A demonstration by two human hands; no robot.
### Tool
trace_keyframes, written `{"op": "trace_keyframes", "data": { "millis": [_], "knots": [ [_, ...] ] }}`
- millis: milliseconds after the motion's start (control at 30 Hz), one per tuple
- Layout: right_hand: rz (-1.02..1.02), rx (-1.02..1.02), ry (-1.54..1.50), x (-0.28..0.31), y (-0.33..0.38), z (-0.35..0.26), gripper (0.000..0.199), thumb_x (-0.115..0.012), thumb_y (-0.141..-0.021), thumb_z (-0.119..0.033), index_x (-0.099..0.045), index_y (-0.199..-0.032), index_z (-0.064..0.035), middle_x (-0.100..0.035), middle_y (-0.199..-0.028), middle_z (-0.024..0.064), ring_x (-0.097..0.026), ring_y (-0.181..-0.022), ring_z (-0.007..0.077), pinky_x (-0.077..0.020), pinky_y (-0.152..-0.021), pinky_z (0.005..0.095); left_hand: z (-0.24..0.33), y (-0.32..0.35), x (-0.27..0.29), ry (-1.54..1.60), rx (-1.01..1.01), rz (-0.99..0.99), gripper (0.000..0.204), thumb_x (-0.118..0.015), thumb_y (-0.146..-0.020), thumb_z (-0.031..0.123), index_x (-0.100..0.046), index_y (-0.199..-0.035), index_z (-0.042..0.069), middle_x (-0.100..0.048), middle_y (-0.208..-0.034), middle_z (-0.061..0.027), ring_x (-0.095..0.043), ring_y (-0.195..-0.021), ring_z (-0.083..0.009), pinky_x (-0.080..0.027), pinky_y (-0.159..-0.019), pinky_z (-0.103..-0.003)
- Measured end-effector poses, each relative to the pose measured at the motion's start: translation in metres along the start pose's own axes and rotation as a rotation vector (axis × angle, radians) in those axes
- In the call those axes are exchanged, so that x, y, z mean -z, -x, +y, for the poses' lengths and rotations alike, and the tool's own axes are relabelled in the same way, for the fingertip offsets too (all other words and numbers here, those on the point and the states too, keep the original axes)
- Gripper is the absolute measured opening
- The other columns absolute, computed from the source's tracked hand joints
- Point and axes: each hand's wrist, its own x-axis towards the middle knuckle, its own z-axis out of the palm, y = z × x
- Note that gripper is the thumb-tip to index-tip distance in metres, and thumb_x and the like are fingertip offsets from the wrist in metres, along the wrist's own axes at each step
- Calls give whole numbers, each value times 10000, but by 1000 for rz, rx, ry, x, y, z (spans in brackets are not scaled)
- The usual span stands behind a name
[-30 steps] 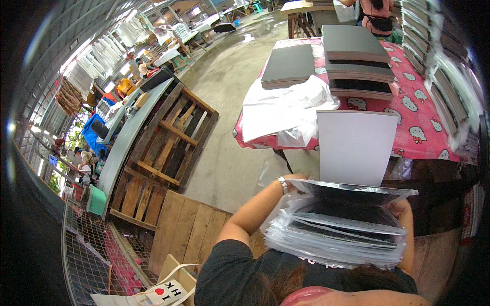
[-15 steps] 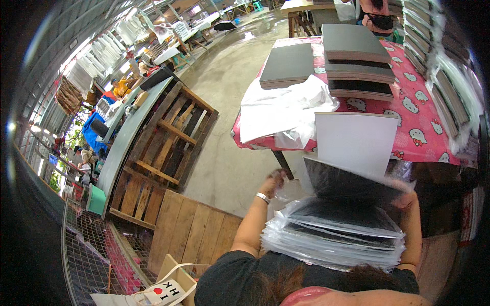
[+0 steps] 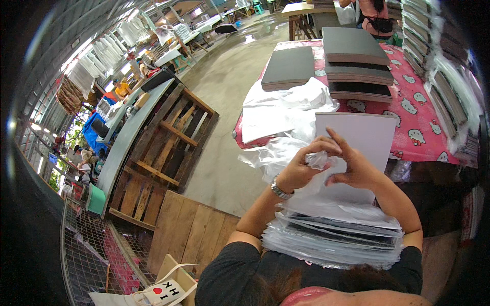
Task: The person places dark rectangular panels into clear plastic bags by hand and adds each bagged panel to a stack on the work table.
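Note:
My left hand (image 3: 307,159), with a metal watch on its wrist, is closed on a crumpled clear plastic bag (image 3: 286,148). The bag's thin film trails left and hangs down below the hand. Right beside it is my right hand (image 3: 357,166), thumb and forefinger spread apart around the bag's edge; I see nothing gripped in it. Behind both hands a white board (image 3: 380,135) stands upright against the table edge. Close to my chest lies a stack of plastic-wrapped dark boards (image 3: 332,239).
A table with a pink patterned cloth (image 3: 408,109) holds piles of dark boards (image 3: 354,46) and white plastic sheets (image 3: 286,109). Wrapped boards (image 3: 446,99) are stacked at the right. A wooden pallet (image 3: 168,148) leans against a bench at the left. Co-workers are farther off.
The dark board that was held over the stack now lies on it. Both hands have risen and come together in front of the white board, with a crumpled plastic bag in the left.

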Motion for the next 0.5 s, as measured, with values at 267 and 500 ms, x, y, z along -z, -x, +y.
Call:
{"op": "trace_keyframes", "data": {
  "millis": [267,500],
  "knots": [
    [208,12,39,30,0,-2,401,-686,-748,-10,-560,-1124,-66,-635,-766,58,-592,-721,107,-456,-713,251,-19,0,2,142,195,192,266,-602,-791,-58,-625,-1054,-32,-642,-1047,-113,-599,-988,-165,-460,-883,-270],
    [326,-48,74,30,-7,7,79,-680,-785,-60,-631,-815,-6,-620,-716,44,-562,-676,88,-442,-617,235,-15,-5,-14,137,178,382,120,-648,-784,-14,-646,-903,-26,-658,-844,-76,-618,-732,-117,-496,-678,-224]
  ]
}}
